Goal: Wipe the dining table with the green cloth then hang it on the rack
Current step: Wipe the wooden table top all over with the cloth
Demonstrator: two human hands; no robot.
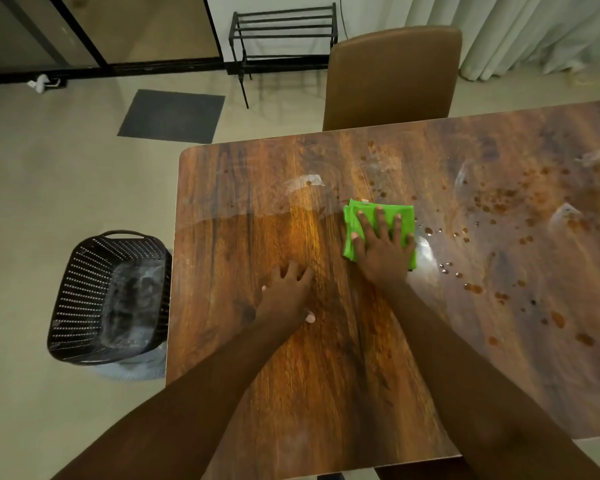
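On the bench, centre: green cloth [378, 230] lies folded and flat on the wooden bench [243, 188], right hand on top of it.
Right hand [383, 249]: palm down, fingers [365, 224] spread apart and pressed flat onto the cloth; not gripping, just bearing down on it.
Left hand [286, 294]: bare, resting on the bench left of the cloth and nearer the person; fingers loosely apart, holding nothing.
Hands, relation: near each other, not touching.
Bench surface, right of cloth: many brownish droplets [499, 202] and wet smears, scattered toward the right edge; some sit just beside the cloth.
Bench surface, left of cloth: faint wet streaks with glare; wood grain otherwise plain.
Far side of bench: brown chair [394, 74] pushed up to the edge.
Rack [284, 32]: black metal, standing on the floor against the far wall, left of the chair, well apart from the cloth.
Floor, left of bench: black perforated basket [84, 289] just beside the bench edge; dark mat [172, 116] farther back.
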